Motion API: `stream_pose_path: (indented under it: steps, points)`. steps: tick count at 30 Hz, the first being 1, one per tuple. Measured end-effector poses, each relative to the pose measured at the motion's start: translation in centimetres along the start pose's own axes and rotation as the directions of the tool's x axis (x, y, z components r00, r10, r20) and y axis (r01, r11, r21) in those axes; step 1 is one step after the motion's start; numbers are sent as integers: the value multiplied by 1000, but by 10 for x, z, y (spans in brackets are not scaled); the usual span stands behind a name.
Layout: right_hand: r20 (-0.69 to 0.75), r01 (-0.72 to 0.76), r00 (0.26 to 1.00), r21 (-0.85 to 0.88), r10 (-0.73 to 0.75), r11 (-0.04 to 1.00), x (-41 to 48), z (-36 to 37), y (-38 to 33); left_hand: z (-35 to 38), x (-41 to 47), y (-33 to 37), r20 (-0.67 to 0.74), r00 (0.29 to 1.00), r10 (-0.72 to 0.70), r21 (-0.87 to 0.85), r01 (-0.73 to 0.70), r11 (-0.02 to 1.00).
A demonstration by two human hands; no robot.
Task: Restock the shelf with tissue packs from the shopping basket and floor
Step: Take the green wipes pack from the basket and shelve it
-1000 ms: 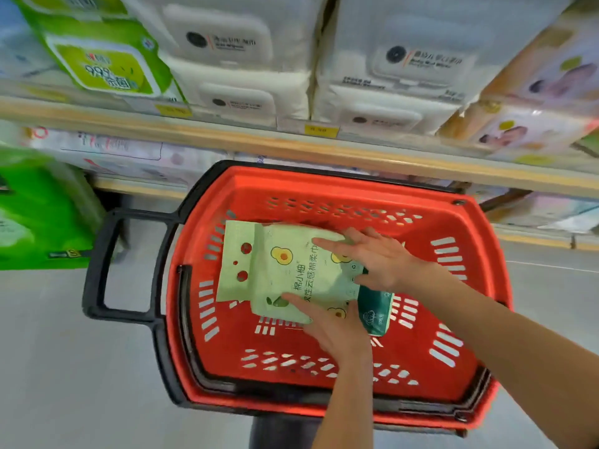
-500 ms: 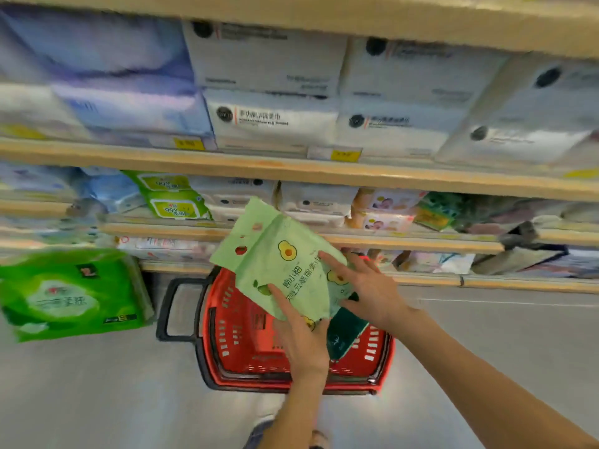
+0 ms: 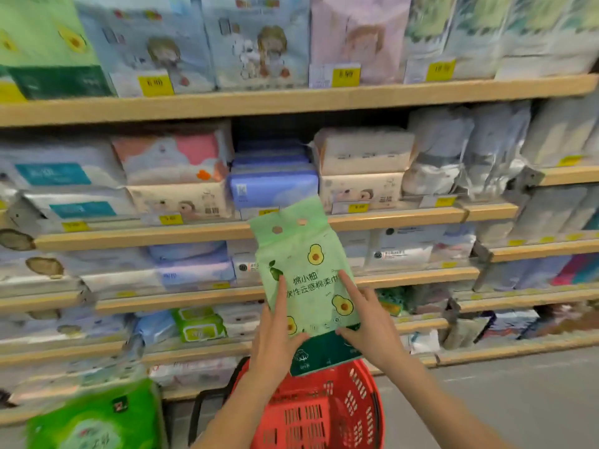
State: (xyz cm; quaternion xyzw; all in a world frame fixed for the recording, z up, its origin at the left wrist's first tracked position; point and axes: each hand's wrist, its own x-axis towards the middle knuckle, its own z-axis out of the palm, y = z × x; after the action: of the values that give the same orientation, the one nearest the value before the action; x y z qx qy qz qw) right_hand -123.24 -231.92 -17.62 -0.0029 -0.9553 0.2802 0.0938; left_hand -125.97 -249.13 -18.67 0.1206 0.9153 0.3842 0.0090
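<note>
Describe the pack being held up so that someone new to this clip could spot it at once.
Start at the red basket on the floor before the shelves. Just above it, the left hand and right hand hold a light green pack, the only one with avocado pictures and punched holes on top.

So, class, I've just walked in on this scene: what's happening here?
A person is holding a light green avocado-print tissue pack upright in both hands, left hand and right hand gripping its lower half. It is raised in front of the stocked shelves, above the red shopping basket on the floor. Another green pack sits at lower left. The pack is not yet shelved.
</note>
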Motion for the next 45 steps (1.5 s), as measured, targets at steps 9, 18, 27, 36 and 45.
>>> stream_pose_path:
  steps: [9, 18, 27, 36, 45]
  points:
    - [-183, 61, 982, 57, -49, 997, -45, -107, -112, -130, -43, 77, -115, 959, 259, 105, -248, 963]
    - [-395, 162, 909, 41, -133, 986, -57, -212, -178, -219, -53, 171, -237, 833, 499, 226, -453, 863]
    - [-543, 192, 827, 28, -146, 981, -29, -293, -179, -244, -16, 256, -282, 702, 654, 323, -572, 754]
    - [-597, 314, 749, -62, -288, 947, 39, -389, -149, -242, 55, 352, -406, 619, 672, 396, -544, 740]
    - [-661, 439, 637, -112, -396, 892, 106, -467, -149, -273, 108, 424, -488, 493, 721, 495, -524, 693]
